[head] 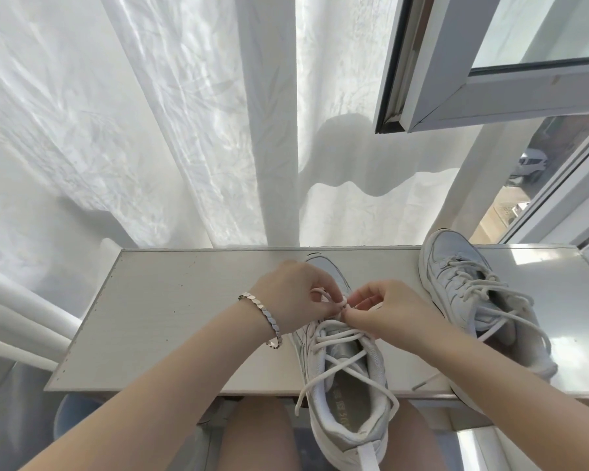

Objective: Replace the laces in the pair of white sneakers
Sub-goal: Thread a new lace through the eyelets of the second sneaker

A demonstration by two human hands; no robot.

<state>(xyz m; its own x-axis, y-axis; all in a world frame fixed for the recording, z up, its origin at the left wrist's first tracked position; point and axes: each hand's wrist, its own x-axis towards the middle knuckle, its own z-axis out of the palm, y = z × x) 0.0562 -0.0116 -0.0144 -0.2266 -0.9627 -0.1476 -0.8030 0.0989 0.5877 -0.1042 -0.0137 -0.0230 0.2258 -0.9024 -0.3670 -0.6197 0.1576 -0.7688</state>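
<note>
Two hands meet over the middle of the centre sneaker, which stands on the pale counter with its toe towards the far side and its heel jutting past the near edge, above the person's bare legs. The left hand, with a silver bracelet on its wrist, has its fingers curled and pinches a small loop of the white lace above the upper eyelets. The right hand comes in from the right, and its thumb and forefinger pinch the same lace just beside the left fingertips. The two hands nearly touch.

Nearer the opening of the shoe the lace runs in loose crossings over the tongue. Its two free ends trail over the collar, one to the left and one to the right, and both hang towards the near side.

The second sneaker stands on the counter to the right and a little farther away, toe also pointing far, with the right forearm passing in front of its heel. Its own lace is slack, looping wide over the shoe's right side.

Beyond the counter hangs a white curtain. At the far right is an open window frame, with a parked car visible outside below.
</note>
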